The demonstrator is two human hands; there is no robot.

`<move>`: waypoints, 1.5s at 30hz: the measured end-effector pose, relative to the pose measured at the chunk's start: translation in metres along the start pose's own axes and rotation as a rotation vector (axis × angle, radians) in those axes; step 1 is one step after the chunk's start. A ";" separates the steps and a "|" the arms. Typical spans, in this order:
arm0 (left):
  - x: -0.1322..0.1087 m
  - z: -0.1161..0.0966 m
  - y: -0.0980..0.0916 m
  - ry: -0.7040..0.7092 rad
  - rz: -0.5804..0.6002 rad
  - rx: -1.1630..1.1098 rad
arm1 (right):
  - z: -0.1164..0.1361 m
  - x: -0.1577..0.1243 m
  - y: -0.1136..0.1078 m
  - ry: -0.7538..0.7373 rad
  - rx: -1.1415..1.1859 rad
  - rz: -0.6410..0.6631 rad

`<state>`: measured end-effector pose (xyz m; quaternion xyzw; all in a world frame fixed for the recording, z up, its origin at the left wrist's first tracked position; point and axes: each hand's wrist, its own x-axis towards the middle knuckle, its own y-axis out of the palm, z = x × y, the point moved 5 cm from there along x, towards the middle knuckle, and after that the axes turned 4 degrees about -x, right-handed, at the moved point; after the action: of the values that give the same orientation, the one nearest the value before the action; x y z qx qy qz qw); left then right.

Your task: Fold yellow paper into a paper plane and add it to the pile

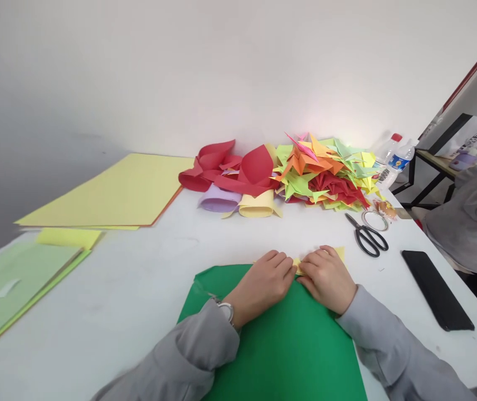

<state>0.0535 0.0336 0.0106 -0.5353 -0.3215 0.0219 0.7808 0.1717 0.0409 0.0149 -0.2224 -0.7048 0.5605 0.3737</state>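
A green sheet of paper (292,345) lies on the table in front of me. At its far edge, both my hands are closed on a small piece of yellow paper (340,254). My left hand (266,284), with a watch (227,311) at the wrist, has its fingers curled down on the yellow paper's left part. My right hand (326,278) pinches it close beside, the fingertips of the two hands nearly meeting. Most of the yellow paper is hidden under my fingers; a corner shows beyond the right hand.
Scissors (368,236), a tape roll (375,220) and a black phone-like slab (437,289) lie to the right. Folded paper stars (322,172) and red paper cones (249,170) sit along the wall. Yellow sheets (113,192) and green sheets (25,278) are at left. Bottles (399,161) stand back right, near a person's grey sleeve (460,217).
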 end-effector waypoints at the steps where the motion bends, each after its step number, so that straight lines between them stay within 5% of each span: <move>1: 0.000 0.001 0.000 -0.008 -0.006 -0.006 | 0.000 0.000 0.001 -0.005 -0.009 -0.036; 12: 0.000 0.013 -0.009 -0.149 -0.097 -0.092 | 0.008 -0.004 -0.010 -0.114 -0.120 -0.393; 20: -0.002 0.003 -0.012 -0.038 -0.135 -0.026 | 0.014 0.001 -0.002 -0.085 -0.224 -0.282; 30: 0.000 0.005 -0.017 0.012 -0.141 -0.052 | 0.016 -0.002 -0.004 -0.124 -0.197 -0.358; 36: -0.005 0.015 -0.035 0.016 -0.249 -0.036 | 0.007 -0.003 -0.010 -0.059 -0.200 -0.365; 45: -0.007 0.009 -0.031 0.028 -0.197 -0.057 | 0.013 -0.004 -0.014 -0.084 -0.185 -0.417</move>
<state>0.0336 0.0257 0.0356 -0.5234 -0.3621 -0.0717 0.7679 0.1655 0.0258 0.0263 -0.0819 -0.7989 0.4128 0.4297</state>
